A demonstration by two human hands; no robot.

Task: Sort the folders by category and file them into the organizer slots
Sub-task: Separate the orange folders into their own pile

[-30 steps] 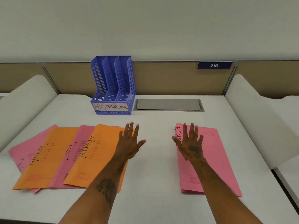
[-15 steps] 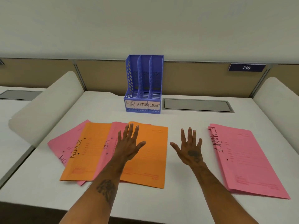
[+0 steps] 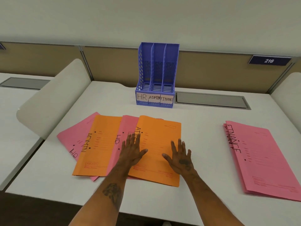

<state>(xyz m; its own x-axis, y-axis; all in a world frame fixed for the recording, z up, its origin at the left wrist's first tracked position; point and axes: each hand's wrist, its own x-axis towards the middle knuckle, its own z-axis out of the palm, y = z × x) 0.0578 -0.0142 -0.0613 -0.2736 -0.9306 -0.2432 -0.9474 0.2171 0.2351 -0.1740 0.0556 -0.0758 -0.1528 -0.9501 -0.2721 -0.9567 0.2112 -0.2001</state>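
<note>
Two hands — left hand (image 3: 132, 151) and right hand (image 3: 180, 159) — spread flat over the top orange folder (image 3: 160, 136); light, floppy, probably slick; pinch its free right edge.

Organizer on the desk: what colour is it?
Blue-purple organizer, with perforated sides; the head view shows it.

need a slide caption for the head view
Left hand and right hand spread over the top orange folder; empty organizer behind, FINANCE folders to the right.

Two orange folders (image 3: 104, 154), four pink folders (image 3: 263, 160) (two stacked at right), one three-slot organizer (image 3: 157, 70).
</note>
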